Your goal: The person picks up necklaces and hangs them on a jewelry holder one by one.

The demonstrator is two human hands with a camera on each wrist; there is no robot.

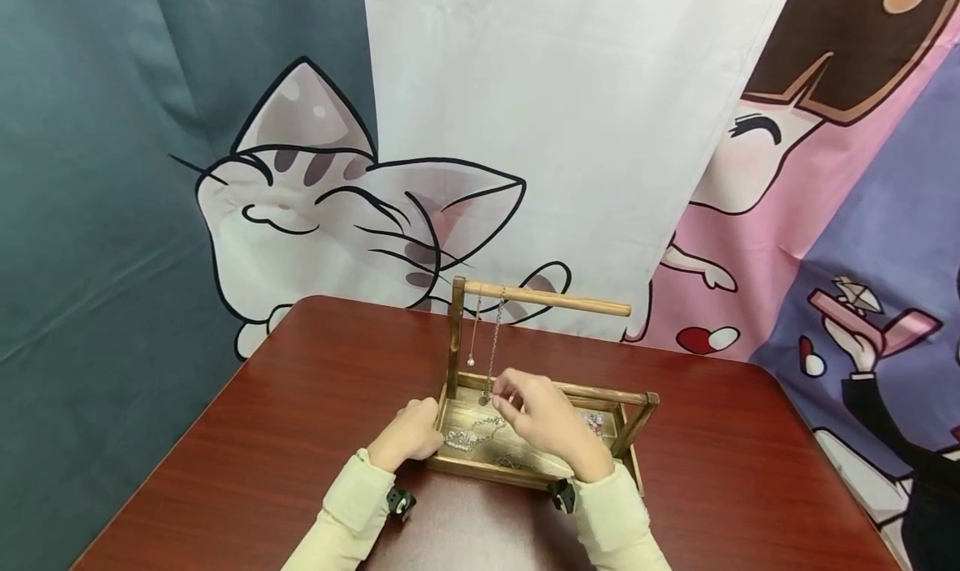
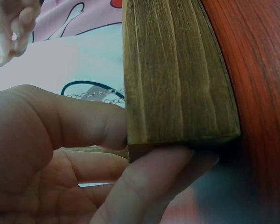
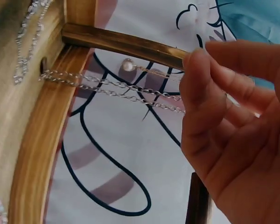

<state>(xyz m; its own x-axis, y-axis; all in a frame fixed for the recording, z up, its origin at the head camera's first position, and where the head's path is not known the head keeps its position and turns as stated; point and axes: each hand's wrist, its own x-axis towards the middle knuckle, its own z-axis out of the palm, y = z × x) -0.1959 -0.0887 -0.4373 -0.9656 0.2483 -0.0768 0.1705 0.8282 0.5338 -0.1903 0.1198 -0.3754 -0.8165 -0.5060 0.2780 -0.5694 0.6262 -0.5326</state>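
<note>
A wooden jewelry stand (image 1: 495,471), a shallow tray with posts and an overhead bar, sits on the table. My left hand (image 1: 414,431) grips its left end; the left wrist view shows thumb and fingers round the wooden edge (image 2: 177,84). From the bar (image 1: 555,298) hang a silver chain necklace (image 1: 495,338) with a small dark pendant (image 1: 483,398) and a thinner necklace with a pearl (image 1: 471,361). My right hand (image 1: 536,408) is beside the silver chain, fingers loosely bent. In the right wrist view the chain (image 3: 126,91) passes behind the fingers, which hide its upper part.
Inside the tray lie a pearly bracelet with chain (image 1: 461,439), a thin dark chain (image 1: 510,461) and colourful beads (image 1: 594,423). The bar's right end is free, above a short right post (image 1: 633,428). Behind the reddish table (image 1: 337,371) hangs a printed cloth (image 1: 585,121).
</note>
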